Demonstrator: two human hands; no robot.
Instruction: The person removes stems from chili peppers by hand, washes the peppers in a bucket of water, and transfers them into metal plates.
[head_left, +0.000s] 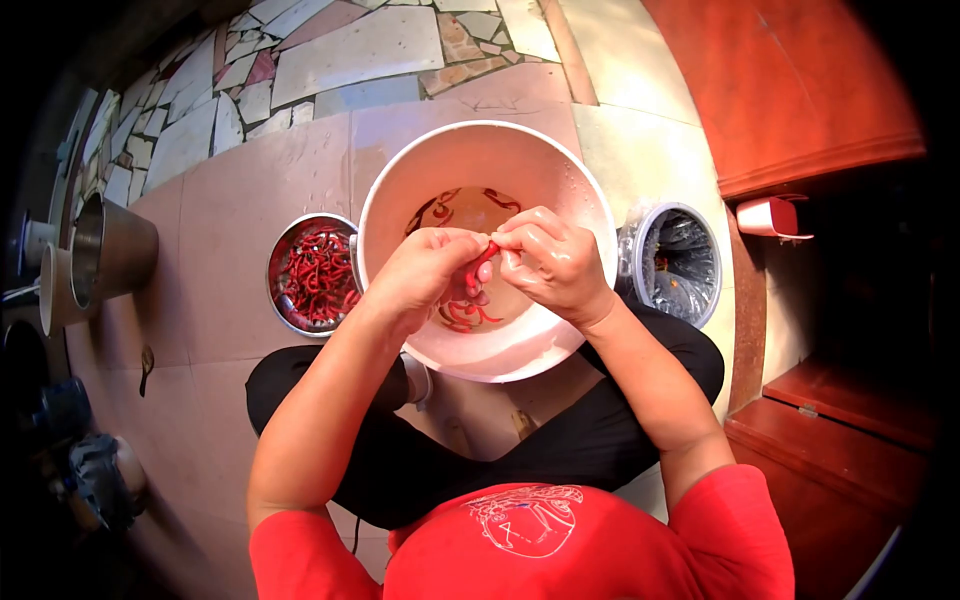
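Note:
Over a large white bucket (490, 355), both of my hands meet at a red chili pepper (478, 268). My left hand (425, 270) is closed around the chili, with its thumb and forefinger at the upper end. The fingertips of my right hand (552, 262) pinch that same end, and both hands look wet. Below them, several red chilies (470, 316) float in the bucket's water. Left of the bucket stands a metal bowl (290, 322) heaped with thin red chilies (318, 272).
A small bin (712, 300) lined with a clear plastic bag stands right of the bucket. Metal pots (130, 250) are at the far left. Red wooden furniture (800, 90) borders the right side. My legs (420, 450) flank the bucket on the tiled floor (220, 260).

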